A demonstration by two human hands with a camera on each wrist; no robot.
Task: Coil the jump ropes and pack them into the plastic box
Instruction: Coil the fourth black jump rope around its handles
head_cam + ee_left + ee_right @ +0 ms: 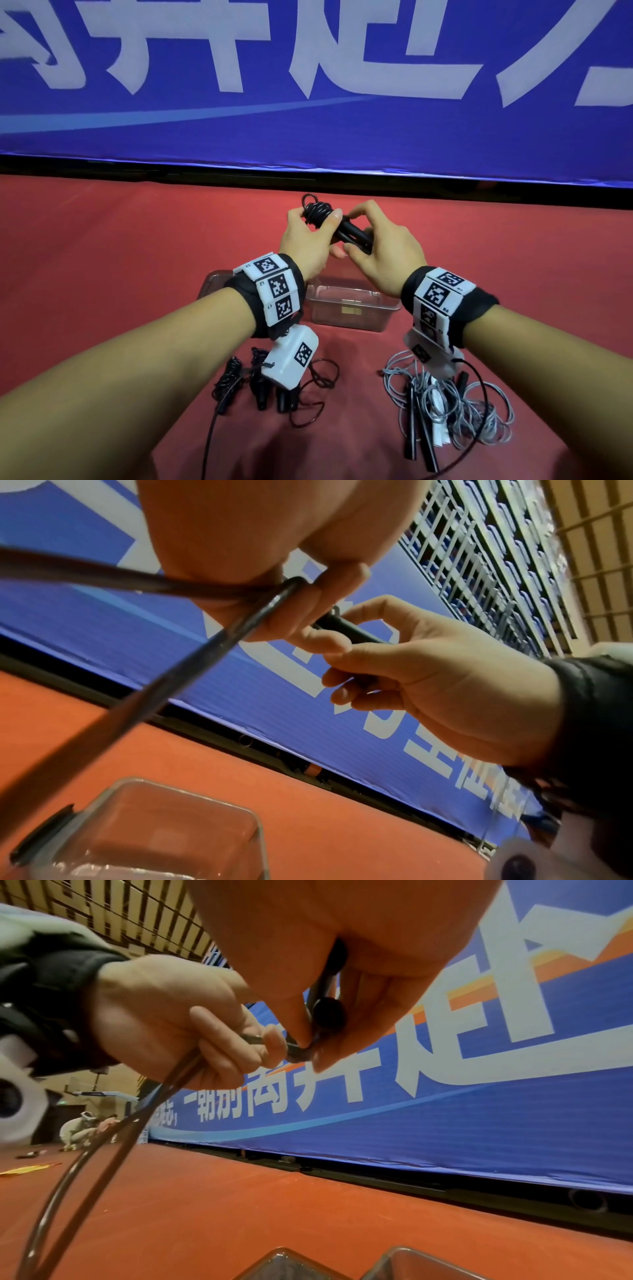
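Observation:
Both hands hold a black jump rope [329, 222] above the clear plastic box [352, 305]. My left hand [308, 236] grips the end where the cord is wound round the handles, with a small loop sticking up. My right hand [373, 246] pinches the black handles [356, 236] at their other end. In the left wrist view the cord [219, 639] runs from my left hand's fingers [301, 615] down toward the camera. In the right wrist view the handle end cap [329, 1012] shows between my right hand's fingers [363, 1010], and the cord [103, 1139] hangs in a loop.
A second clear container or lid [214, 284] lies left of the box, partly behind my left wrist. Loose black ropes [274, 387] lie near left, a grey rope tangle [452, 404] near right. A blue banner [308, 85] stands behind the red floor [102, 257].

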